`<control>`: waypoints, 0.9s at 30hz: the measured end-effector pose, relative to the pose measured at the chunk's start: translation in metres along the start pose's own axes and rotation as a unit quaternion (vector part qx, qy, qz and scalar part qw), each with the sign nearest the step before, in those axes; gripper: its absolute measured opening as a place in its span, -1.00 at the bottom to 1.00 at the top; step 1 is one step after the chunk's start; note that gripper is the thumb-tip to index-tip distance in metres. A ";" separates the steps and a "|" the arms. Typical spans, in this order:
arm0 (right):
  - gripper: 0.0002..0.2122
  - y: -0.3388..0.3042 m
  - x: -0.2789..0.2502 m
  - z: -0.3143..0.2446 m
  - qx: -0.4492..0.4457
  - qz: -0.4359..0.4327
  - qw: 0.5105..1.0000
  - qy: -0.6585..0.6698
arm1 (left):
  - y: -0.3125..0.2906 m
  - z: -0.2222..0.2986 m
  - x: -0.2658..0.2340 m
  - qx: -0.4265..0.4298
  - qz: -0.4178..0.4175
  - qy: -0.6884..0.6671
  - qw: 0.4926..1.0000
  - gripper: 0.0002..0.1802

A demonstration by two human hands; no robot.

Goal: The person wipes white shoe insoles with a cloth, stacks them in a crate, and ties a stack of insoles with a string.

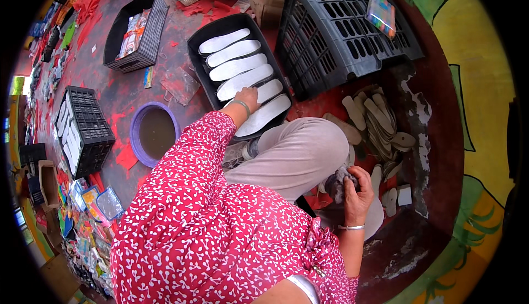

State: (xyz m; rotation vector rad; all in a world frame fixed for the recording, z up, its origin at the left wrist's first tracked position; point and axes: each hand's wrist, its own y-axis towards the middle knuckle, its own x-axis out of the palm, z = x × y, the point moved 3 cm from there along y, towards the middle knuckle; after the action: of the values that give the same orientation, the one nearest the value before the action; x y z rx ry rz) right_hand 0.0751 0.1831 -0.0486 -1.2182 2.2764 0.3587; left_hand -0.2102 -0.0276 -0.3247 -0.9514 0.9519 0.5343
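Observation:
My left hand reaches into a long black basket and its bent fingers are on one of the white shoe insoles. Several such insoles lie side by side there; my hand and wrist cover part of the nearer ones. By my bent knee, my right hand is closed around a bunched, dirty grey rag. A pile of beige soles lies on the floor beyond that hand, beside the wall.
A large black crate stands at the back right with a pack of coloured pens on top. A purple basin of murky water sits left of me. Another crate of insoles and a checked basket stand further left.

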 end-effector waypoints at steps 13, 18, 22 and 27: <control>-0.80 -0.003 -0.002 0.005 -0.005 0.003 1.000 0.004 | -0.022 0.001 -0.001 0.065 0.113 -0.040 0.991 -0.30; -0.80 -0.008 -0.001 0.004 -0.010 0.013 1.000 0.019 | -0.052 0.023 0.012 0.090 0.008 0.045 0.995 -0.10; -0.81 -0.004 -0.004 0.004 -0.011 0.018 1.000 0.004 | -0.046 0.019 0.037 0.071 -0.064 0.038 0.995 -0.05; -0.82 -0.004 -0.008 0.009 -0.028 0.042 0.999 0.010 | -0.046 0.019 0.039 0.063 -0.060 0.059 0.994 -0.04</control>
State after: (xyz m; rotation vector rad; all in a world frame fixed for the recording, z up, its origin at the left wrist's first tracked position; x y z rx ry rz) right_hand 0.0858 0.1908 -0.0514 -1.1606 2.3550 0.4443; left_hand -0.1477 -0.0346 -0.3337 -0.9280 1.0156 0.3144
